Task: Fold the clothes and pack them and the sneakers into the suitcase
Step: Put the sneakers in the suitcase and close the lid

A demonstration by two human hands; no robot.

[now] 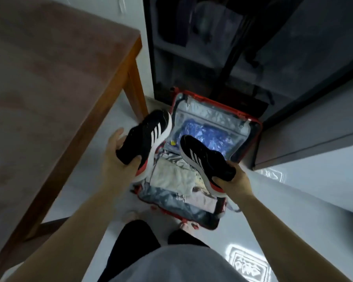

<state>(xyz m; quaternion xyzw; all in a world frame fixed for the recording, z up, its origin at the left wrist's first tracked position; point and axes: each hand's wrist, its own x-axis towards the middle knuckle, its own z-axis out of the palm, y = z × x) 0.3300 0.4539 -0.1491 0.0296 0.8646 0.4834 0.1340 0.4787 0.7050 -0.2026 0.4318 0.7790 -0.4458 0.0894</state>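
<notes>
A red suitcase [258, 131] lies open on the pale floor below me. Folded light clothes [171, 178] fill its near half, and a blue bag shows through the far half's clear liner. My left hand [114, 159] grips the heel of one black sneaker [147, 135] with white stripes, held over the suitcase's left edge. My right hand [235, 180] grips the heel of the other black sneaker [204, 157], which hangs above the clothes with its toe pointing toward the far half.
A wooden table [49, 78] with a brown top stands to my left, its leg close to the suitcase. A dark open wardrobe [202, 47] rises behind the suitcase, and a grey cabinet [314, 129] is to the right. My legs stand at the suitcase's near end.
</notes>
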